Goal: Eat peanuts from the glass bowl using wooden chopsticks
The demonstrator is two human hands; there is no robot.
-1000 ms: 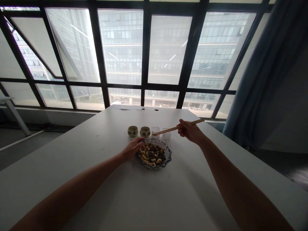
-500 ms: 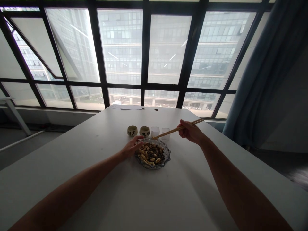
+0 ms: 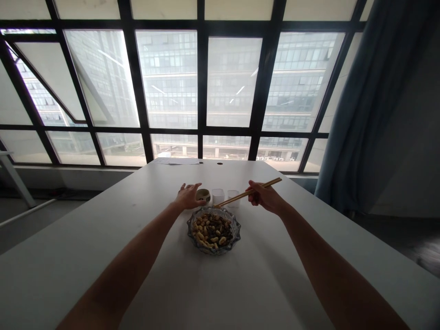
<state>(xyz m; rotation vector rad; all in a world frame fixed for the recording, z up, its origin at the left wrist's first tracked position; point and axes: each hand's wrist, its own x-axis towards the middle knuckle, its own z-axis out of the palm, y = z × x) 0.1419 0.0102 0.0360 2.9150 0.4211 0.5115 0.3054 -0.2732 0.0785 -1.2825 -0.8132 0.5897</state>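
Just past the glass bowl (image 3: 236, 232) on our table (image 3: 213, 293), our left hand (image 3: 187, 197) has its fingers spread beside a lettered cup (image 3: 203, 195), though we can't really tell if it's touching. Our right hand (image 3: 264, 197) is pinching the chopsticks (image 3: 237, 197), which slant down in front of two clear cups (image 3: 217, 193), tips right by the bowl's far rim. Bowl's on our side of the cups, loaded with nuts (image 3: 210, 231).
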